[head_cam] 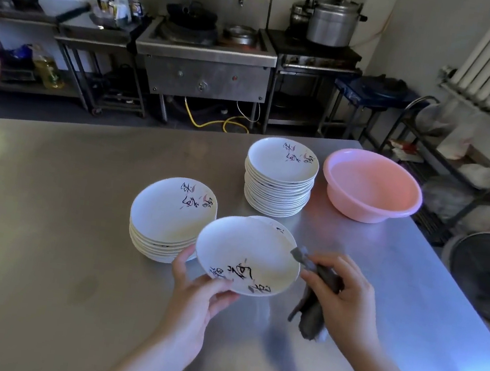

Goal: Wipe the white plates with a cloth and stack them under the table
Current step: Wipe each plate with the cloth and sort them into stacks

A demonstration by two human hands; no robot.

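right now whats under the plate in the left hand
Another white plate peeks out past the held plate's far rim, mostly covered. What it rests on is hidden. The left hand grips the near edge.

Black brush-script characters, illegible, on the white plates (248, 256).

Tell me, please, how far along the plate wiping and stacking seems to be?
Early to midway, I'd judge. In hand: the left hand holds one white plate while the right hand holds the dark cloth at its rim. Left: a short stack and a taller stack sit on the table; nothing shows under it.
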